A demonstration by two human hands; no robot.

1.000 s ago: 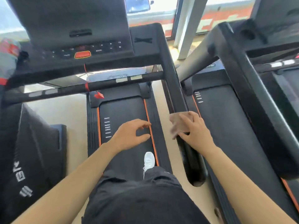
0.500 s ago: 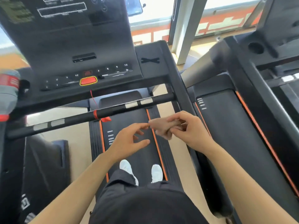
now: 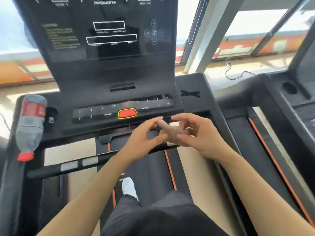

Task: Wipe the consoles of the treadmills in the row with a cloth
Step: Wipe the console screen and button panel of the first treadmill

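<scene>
Head view: left hand [image 3: 143, 138] and right hand [image 3: 199, 135] pinch the cloth [image 3: 165, 132] between curled fingers [image 3: 185, 132].

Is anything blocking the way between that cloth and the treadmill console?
Nothing visible does. The cloth, held between left hand and right hand, sits just in front of the console; the bottle lies off at its left edge.

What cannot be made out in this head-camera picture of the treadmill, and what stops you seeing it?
The cloth: head view, blurred, partly covered by the right hand; whether the left hand grips it is unclear.
The console: small print blurred, top cut off by the edge.
The bottle: label blurred.
The neighbouring treadmill: console cut off by the right edge.
</scene>
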